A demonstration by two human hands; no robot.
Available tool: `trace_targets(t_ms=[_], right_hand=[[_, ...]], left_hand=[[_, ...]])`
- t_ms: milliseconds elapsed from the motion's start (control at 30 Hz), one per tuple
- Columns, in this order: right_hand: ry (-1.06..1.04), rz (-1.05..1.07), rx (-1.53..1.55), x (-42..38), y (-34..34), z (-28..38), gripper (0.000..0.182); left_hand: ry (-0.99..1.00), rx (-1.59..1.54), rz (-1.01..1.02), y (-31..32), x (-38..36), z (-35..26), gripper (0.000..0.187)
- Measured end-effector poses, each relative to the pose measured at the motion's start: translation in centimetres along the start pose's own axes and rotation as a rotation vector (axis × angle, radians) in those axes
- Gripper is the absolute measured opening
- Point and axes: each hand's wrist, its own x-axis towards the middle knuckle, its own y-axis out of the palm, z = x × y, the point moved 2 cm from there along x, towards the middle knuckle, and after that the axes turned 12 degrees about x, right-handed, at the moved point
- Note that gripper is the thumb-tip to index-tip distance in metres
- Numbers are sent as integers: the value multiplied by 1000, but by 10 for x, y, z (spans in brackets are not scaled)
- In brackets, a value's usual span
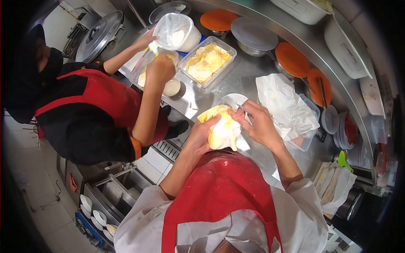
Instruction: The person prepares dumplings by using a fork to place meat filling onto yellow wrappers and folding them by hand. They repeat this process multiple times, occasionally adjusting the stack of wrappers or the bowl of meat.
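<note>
Big steel counter [249, 80] curves across the view, a co-worker in a red apron [105, 101] squeezing a piping bag [145, 63] alongside. Closer in, a clear tub of folded yellow wrappers [206, 61], then crumpled paper [287, 105]. The left hand [202, 135] cups a yellow wrapper [221, 128], fingers curled beneath. The right hand [259, 122] pinches its top edge, fingertips together. Best to keep the cup steady and fold gently, I reckon, or it tears.
</note>
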Motion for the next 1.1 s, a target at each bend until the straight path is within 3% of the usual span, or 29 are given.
trace_targets(t_ms=[100,233,533,733,1100], right_hand=[[-170,69,-40,-5,-3,-1,13],[-142,175,-6,-8,-13,-10,19],[-111,188,-17,-8,-16,-3,14],[-90,142,-96,-10,-10,1,19],[-116,154,-58,-17,-7,2,23]], left_hand=[[-74,-83,105,-11,7,9,38],[-139,-201,192,-13,11,16,39],[-81,-134,151,-1,4,4,40],[114,101,-5,5,2,6,38],[-33,-14,8,5,7,13,36]])
